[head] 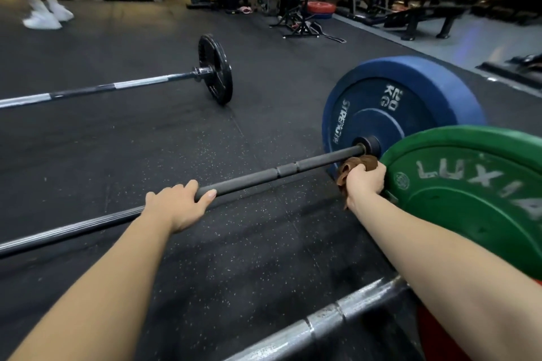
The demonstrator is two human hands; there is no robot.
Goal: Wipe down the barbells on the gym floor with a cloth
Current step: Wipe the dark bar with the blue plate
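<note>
So the bar (264, 177) lies on the floor, running lower-left to upper-right and ending at the blue plate (404, 114). Left hand (176, 205) is curled over the shaft about midway, gripping it. Right hand (365, 182) is bunched round the brown cloth (359, 163) at the plate end, just on the near side of the bar and up against the green plate (469, 199). Can't tell if the cloth actually touches steel. My guess: the wipe runs down the shaft toward the left hand.
</note>
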